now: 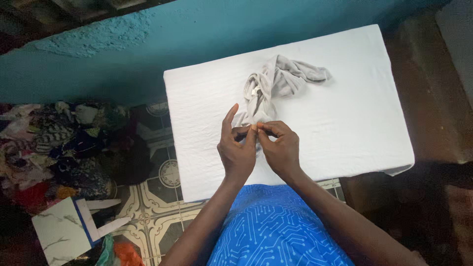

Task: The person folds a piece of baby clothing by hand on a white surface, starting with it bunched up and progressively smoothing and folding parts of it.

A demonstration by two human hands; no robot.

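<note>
Both hands (258, 143) w/ grey cloth (276, 83)

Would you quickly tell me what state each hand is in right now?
Left hand: fingertips pinched on the near end of the grey garment.
Right hand: pinched shut on the same end of it.

A teal wall (148, 54) rises behind the white-covered table (345, 128), above a patterned tile floor (152, 197).

Beyond the left hand (237, 148), the grey garment (276, 83) is soft, matt knit cloth. Under it, the counter (354, 123) wears matt, slightly wrinkled white cloth.
</note>
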